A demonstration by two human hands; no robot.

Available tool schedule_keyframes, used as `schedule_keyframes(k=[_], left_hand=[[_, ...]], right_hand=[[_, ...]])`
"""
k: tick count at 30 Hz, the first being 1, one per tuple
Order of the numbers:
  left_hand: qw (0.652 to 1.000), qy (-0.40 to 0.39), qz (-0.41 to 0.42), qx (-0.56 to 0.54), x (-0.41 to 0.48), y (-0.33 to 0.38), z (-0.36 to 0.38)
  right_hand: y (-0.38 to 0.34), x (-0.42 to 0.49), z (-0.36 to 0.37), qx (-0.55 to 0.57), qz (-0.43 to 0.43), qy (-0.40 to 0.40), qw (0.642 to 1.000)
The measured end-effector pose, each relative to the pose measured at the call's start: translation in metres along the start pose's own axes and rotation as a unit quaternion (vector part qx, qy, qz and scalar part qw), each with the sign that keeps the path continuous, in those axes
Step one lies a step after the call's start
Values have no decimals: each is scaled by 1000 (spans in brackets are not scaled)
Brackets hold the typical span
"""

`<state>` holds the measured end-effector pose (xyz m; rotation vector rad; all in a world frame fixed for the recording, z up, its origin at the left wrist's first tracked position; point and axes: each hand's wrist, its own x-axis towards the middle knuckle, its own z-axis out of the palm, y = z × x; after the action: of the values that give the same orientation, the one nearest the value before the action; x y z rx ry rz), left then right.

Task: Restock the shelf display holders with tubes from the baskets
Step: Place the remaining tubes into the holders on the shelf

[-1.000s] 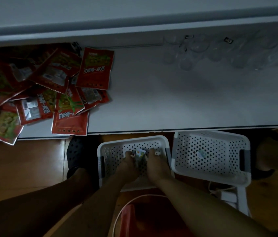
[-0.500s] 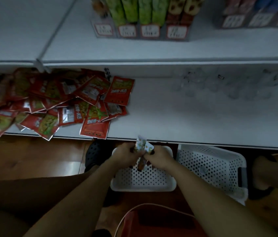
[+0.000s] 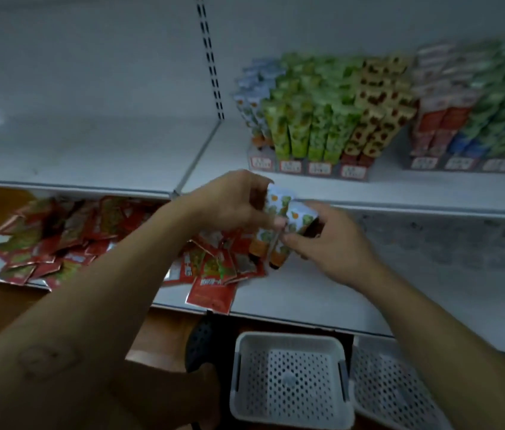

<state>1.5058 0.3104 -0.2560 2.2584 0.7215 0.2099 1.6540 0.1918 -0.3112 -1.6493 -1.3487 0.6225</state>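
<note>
Both my hands hold a small bunch of white tubes (image 3: pixel 279 209) with green and orange print, raised in front of the upper shelf's edge. My left hand (image 3: pixel 229 203) grips the tubes from the left. My right hand (image 3: pixel 328 240) pinches them from the right and below. On the upper shelf stands a display holder (image 3: pixel 307 166) packed with upright green, yellow and pale blue tubes. A white perforated basket (image 3: pixel 288 339) sits on the floor below my hands, with a second basket (image 3: pixel 378 395) to its right.
Red snack packets (image 3: pixel 68 240) lie heaped on the left of the lower shelf. Another display holder (image 3: pixel 474 162) of red, blue and green tubes stands at the far right of the upper shelf. A slotted upright post (image 3: pixel 211 57) divides the shelf back. A dark shoe (image 3: pixel 201 342) is by the basket.
My hands lifted the tubes out of the left basket and up to the level of the upper shelf. The view tilted up from the floor to the display holders.
</note>
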Motion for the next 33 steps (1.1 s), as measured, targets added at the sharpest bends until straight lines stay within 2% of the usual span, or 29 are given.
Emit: schedule_keyframes(k=[2,7,14,18,22,28,33], left_hand=[[999,28,26,-13,6,13,-22],[985,147,84,-43,23,20,-67],[958,273,86,-31,40,-16,-99],[956,277,55,-83,51,-27,-94],[949,284,58,-120,61,-33,-96],[955,290,65,-14,68,-30,-99],[955,289,55,-22,73,-34,-97]], right_hand=[[-25,18,-14,-21,-46,35,998],[-81,59,-36,-95,-109,35,989],[-127,104,-47,-281,-163,54,944],[-133,117,-36,-379,-186,73,903],[-130,125,-24,-482,-247,84,836],[-117,141,-14,-560,-253,81,784],[-126,149,-11,-602,-209,58,768]])
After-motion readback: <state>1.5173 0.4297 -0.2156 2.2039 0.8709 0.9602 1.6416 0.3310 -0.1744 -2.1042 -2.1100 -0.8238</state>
